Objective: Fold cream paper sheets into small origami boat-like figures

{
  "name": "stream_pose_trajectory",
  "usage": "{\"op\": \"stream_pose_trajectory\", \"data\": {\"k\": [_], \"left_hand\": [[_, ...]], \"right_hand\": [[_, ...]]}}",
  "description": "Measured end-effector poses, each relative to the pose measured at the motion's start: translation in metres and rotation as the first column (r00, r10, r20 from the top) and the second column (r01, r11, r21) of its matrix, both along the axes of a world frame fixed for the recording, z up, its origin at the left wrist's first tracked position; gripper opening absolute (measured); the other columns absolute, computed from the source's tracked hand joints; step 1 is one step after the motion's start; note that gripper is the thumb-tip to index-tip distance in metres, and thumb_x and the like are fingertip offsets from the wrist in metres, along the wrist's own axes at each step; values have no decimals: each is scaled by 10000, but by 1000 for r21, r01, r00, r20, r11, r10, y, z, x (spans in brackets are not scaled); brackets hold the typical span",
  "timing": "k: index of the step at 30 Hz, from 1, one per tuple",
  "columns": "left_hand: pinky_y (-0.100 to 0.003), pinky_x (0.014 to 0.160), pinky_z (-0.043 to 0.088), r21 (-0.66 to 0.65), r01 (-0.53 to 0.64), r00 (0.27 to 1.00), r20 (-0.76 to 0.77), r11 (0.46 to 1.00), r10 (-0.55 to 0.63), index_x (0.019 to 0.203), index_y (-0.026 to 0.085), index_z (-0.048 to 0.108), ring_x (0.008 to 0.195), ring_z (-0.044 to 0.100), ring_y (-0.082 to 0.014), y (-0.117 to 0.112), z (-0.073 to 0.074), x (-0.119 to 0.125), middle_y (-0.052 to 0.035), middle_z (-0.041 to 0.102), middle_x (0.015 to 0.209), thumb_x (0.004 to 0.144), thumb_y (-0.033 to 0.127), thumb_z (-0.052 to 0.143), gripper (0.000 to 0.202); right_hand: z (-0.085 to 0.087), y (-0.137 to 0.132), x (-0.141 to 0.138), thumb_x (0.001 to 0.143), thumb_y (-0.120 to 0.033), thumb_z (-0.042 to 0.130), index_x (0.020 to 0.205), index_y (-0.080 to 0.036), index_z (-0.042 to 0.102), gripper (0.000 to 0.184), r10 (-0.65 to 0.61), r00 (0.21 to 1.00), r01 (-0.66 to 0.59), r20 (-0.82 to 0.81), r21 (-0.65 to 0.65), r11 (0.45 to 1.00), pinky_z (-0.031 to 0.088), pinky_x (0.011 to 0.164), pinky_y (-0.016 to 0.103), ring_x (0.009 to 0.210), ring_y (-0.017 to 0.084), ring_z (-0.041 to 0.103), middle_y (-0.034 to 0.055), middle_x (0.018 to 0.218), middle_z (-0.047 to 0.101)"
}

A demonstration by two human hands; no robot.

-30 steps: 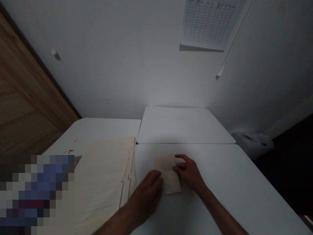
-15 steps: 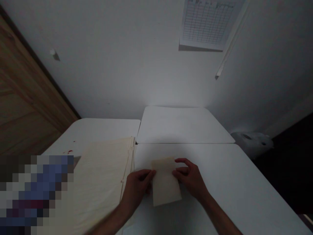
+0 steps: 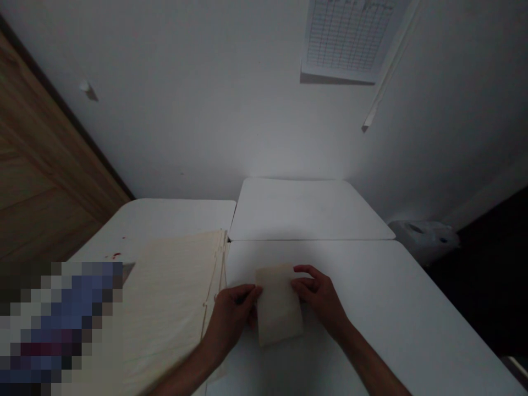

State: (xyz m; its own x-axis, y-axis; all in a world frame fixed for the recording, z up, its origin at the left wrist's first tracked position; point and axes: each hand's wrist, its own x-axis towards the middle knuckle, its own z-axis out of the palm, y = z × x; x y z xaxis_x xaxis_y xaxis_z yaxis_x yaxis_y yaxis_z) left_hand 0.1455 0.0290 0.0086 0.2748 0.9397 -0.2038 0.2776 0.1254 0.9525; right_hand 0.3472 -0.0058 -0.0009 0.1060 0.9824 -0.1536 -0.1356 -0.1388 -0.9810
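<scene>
A small cream rectangular piece (image 3: 279,308), thin like cloth or paper, is held up between my two hands over the white table. My left hand (image 3: 235,311) pinches its left edge between thumb and fingers. On the opposite edge, the thumb and fingers of my right hand (image 3: 319,294) grip the upper part, with the index finger at the top right corner. Left of my hands lies a pile of large cream sheets (image 3: 177,291) with uneven, frayed-looking right edges. My left forearm passes over its lower right part.
White table tops (image 3: 371,308) join at seams ahead of me, against a pale wall. A printed chart (image 3: 346,41) hangs on the wall. A wrapped white bundle (image 3: 429,239) is beyond the right edge. At lower left, a pixelated patch hides part of the scene; wooden panelling (image 3: 45,165) is behind it.
The cream piece has turned slightly, its lower right corner shifting left and its lower part bending a little. Both hands keep their grip almost in place.
</scene>
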Motion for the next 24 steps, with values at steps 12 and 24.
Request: {"op": "stream_pose_trajectory", "data": {"k": [12,24], "left_hand": [[-207,376,425,-24,39,996,87,999,-37,678,152,631,385,509,-111,-3,4,3,23,559,506,790,505,561,377],[-181,327,361,-26,87,996,28,996,-87,665,152,610,334,469,-86,-1,-1,0,33,538,497,797,491,537,371]], "right_hand": [[-5,-1,-3,709,-526,721,1129,-182,518,580,29,995,-30,-92,-6,1000,523,651,345,684,216,674,54,774,714],[-10,2,-1,730,-606,646,1006,-156,633,527,-35,998,36,43,-16,999,498,566,289,616,185,638,39,695,693]]}}
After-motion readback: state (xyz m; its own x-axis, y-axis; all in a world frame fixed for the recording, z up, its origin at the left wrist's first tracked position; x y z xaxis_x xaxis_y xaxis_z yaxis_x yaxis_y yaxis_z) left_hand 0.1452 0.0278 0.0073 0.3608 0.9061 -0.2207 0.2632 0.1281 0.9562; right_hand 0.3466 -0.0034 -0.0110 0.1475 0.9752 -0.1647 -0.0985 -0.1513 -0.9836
